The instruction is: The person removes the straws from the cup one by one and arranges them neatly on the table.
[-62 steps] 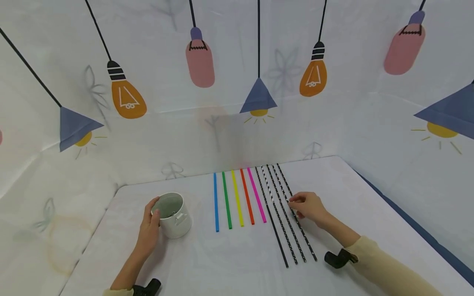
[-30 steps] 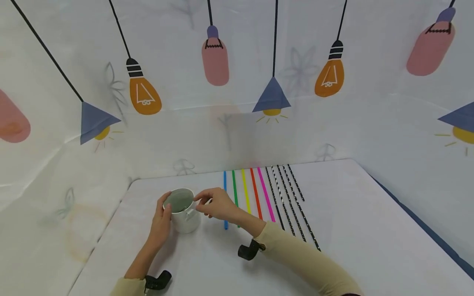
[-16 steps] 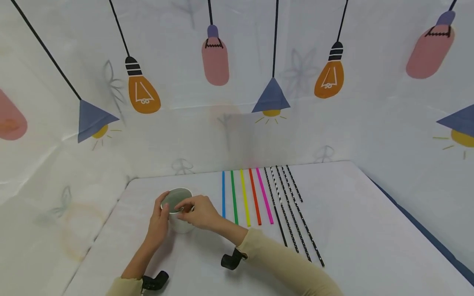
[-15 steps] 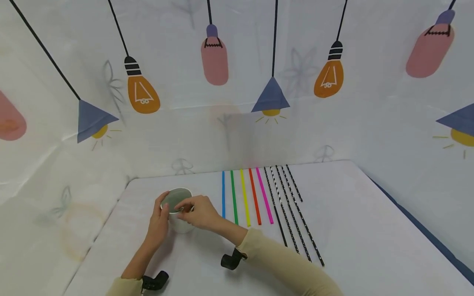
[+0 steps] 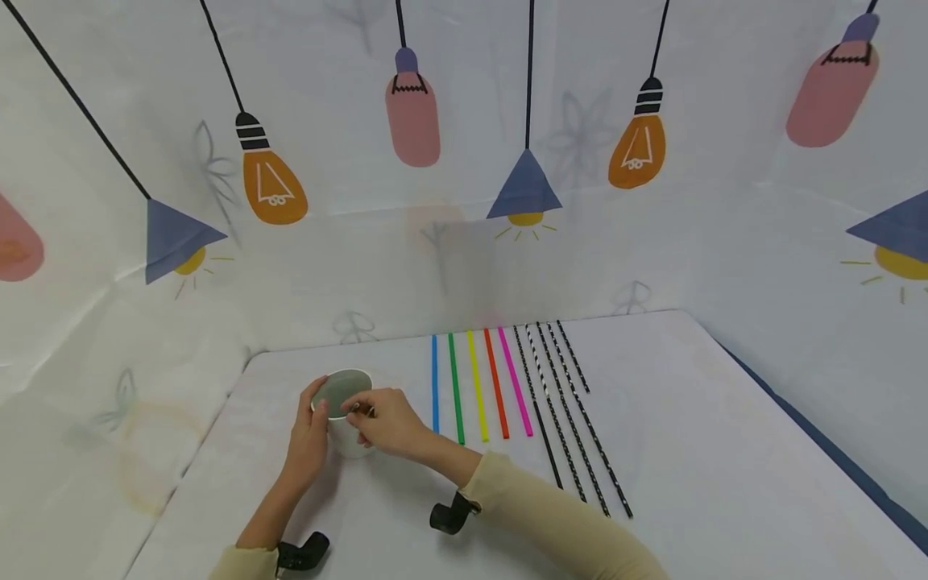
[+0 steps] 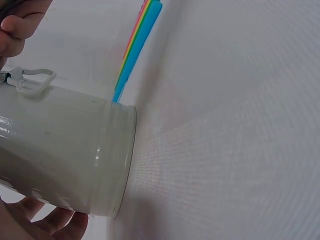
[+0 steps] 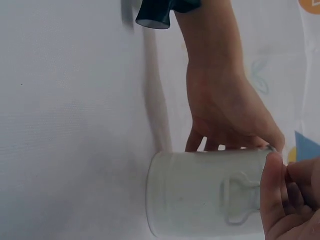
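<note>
A white cup (image 5: pixel 344 441), like a small pail with a wire lug (image 6: pixel 39 84) on its side, stands upright on the table at the left. My left hand (image 5: pixel 308 445) grips it from the left, thumb at the rim and fingers round the far side. At the rim nearest me, my right hand (image 5: pixel 395 424) has thumb and fingertips pinched together on a small dark thing (image 5: pixel 356 407), mostly hidden by the fingers. In the right wrist view, the thumb (image 7: pixel 272 185) overlaps the cup's mouth. The cup's lower inside is hidden.
Right of the cup lie parallel coloured straws: blue (image 5: pixel 435 379), green (image 5: pixel 455 387), yellow (image 5: pixel 477 387), red (image 5: pixel 496 387) and pink (image 5: pixel 515 383). Several black patterned straws (image 5: pixel 551 387) continue rightward, the outermost (image 5: pixel 573 356) ending shorter. A printed white sheet (image 5: pixel 464 266) rises behind.
My right hand has left the outermost black straw, crossed leftward to the cup, and brought its fingertips over the rim. The left hand has kept its grip on the cup.
</note>
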Demonstrator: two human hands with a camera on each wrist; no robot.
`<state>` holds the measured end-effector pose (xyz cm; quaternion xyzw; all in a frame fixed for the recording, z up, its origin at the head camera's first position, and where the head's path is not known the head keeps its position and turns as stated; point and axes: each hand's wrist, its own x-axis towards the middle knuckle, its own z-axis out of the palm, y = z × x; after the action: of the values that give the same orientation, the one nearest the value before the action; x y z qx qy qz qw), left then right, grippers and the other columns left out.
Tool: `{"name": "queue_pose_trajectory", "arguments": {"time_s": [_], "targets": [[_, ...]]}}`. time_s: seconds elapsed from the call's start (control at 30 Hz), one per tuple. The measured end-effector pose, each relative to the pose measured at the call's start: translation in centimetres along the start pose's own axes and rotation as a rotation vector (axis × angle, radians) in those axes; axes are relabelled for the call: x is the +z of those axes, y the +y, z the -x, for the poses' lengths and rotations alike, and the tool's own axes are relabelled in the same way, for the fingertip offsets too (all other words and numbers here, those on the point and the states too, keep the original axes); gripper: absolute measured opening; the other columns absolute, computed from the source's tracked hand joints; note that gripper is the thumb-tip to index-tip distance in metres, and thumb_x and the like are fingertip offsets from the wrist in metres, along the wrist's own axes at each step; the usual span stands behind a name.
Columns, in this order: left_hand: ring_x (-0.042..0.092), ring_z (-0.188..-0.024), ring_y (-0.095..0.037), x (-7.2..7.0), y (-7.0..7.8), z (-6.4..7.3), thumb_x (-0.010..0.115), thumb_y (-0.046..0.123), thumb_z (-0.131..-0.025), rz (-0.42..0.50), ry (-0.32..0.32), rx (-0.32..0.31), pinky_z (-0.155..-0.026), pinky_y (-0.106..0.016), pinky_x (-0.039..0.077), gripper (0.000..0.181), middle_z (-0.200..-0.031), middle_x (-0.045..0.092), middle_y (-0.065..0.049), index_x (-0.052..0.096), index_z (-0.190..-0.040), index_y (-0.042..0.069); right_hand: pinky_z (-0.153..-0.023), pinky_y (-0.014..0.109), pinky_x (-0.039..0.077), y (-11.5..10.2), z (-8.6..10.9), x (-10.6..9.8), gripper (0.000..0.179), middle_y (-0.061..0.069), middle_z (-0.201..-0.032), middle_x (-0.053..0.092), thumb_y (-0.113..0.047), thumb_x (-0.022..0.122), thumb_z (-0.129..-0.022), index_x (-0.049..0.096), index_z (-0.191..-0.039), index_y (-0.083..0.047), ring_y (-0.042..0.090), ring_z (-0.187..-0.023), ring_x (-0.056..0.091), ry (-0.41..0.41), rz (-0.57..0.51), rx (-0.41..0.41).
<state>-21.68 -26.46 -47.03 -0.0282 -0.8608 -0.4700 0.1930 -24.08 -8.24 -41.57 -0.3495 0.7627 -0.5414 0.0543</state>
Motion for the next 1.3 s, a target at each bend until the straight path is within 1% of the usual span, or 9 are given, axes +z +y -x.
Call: {"name": "queue_pose_trajectory", "arguments": {"time_s": [0.13,0.23,0.33,0.47,0.63,0.8,0.97,1.13,1.3], "targets": [[0.044,-0.076,-0.021,0.0,0.1,-0.1,0.026,0.031,-0.108,-0.017,0.004,0.006,-0.066,-0.032,0.039,0.046,-0.095,0.048,-0.016,0.026,-0.152,0.018,-0.049,0.018,0.05,-0.3,0.2,-0.4,0.019,0.006,-0.076,0.066,-0.011,0.061,-0.097,0.071,-0.11,-0.001,0.001,-0.053,0.055,0.022,0.038,-0.076],[0.044,-0.078,-0.022,0.1,0.1,-0.1,0.025,0.031,-0.108,-0.03,0.003,0.007,-0.068,-0.032,0.039,0.047,-0.1,0.048,-0.016,0.026,-0.152,0.017,-0.054,0.014,0.049,-0.8,0.6,-1.0,0.019,0.001,-0.082,0.064,-0.016,0.062,-0.097,0.073,-0.107,-0.004,-0.003,-0.062,0.056,0.08,0.105,-0.197],[0.044,-0.079,-0.022,0.2,0.1,-0.2,0.025,0.031,-0.108,-0.034,0.006,0.019,-0.068,-0.032,0.039,0.047,-0.103,0.049,-0.017,0.026,-0.152,0.016,-0.063,0.012,0.051,-1.9,1.2,-1.8,0.018,0.002,-0.09,0.065,-0.016,0.061,-0.097,0.072,-0.105,-0.004,-0.001,-0.076,0.059,0.141,0.104,-0.313],[0.046,-0.085,-0.026,0.3,0.0,-0.3,0.025,0.03,-0.108,-0.036,0.011,0.025,-0.07,-0.032,0.039,0.047,-0.118,0.049,-0.019,0.026,-0.152,0.015,-0.073,0.017,0.053,-3.9,2.4,-3.6,0.017,0.013,-0.099,0.068,-0.009,0.055,-0.1,0.066,-0.107,0.001,0.01,-0.087,0.065,0.149,0.011,-0.417],[0.048,-0.097,-0.032,0.4,0.0,-0.4,0.026,0.028,-0.107,-0.03,0.021,0.007,-0.076,-0.038,0.041,0.046,-0.133,0.045,-0.022,0.028,-0.151,0.013,-0.068,0.027,0.058,-5.7,3.7,-6.2,0.017,0.017,-0.091,0.067,0.0,0.048,-0.101,0.059,-0.113,0.003,0.018,-0.081,0.066,0.173,-0.109,-0.509],[0.046,-0.107,-0.035,0.5,0.3,-0.6,0.025,0.028,-0.107,-0.009,0.017,-0.005,-0.082,-0.044,0.039,0.046,-0.143,0.039,-0.022,0.028,-0.151,0.014,-0.06,0.029,0.056,-6.9,5.3,-9.0,0.032,0.008,-0.081,0.062,-0.001,0.045,-0.102,0.052,-0.133,0.0,0.013,-0.072,0.061,0.192,-0.12,-0.444],[0.048,-0.103,-0.033,0.6,0.1,-0.5,0.026,0.027,-0.107,-0.026,0.02,-0.023,-0.079,-0.029,0.039,0.045,-0.142,0.041,-0.021,0.029,-0.15,0.013,-0.062,0.032,0.057,-7.0,7.2,-11.8,0.045,0.007,-0.09,0.062,0.0,0.047,-0.101,0.039,-0.145,-0.003,0.017,-0.076,0.063,0.128,-0.119,-0.3],[0.045,-0.115,-0.034,0.5,0.1,-0.1,0.025,0.027,-0.108,-0.01,0.007,-0.04,-0.08,-0.022,0.037,0.045,-0.145,0.038,-0.021,0.027,-0.151,0.014,-0.055,0.034,0.056,-5.6,8.8,-14.5,0.035,0.012,-0.092,0.065,0.004,0.057,-0.095,0.043,-0.127,-0.005,0.023,-0.072,0.067,0.158,-0.139,-0.254],[0.043,-0.118,-0.035,0.3,0.3,0.0,0.025,0.025,-0.108,-0.001,0.009,-0.034,-0.084,-0.033,0.037,0.045,-0.146,0.037,-0.022,0.026,-0.151,0.013,-0.048,0.031,0.053,-4.2,10.2,-16.7,0.018,0.011,-0.083,0.068,0.009,0.066,-0.087,0.061,-0.102,0.001,0.026,-0.06,0.064,0.24,-0.04,-0.246]]}}
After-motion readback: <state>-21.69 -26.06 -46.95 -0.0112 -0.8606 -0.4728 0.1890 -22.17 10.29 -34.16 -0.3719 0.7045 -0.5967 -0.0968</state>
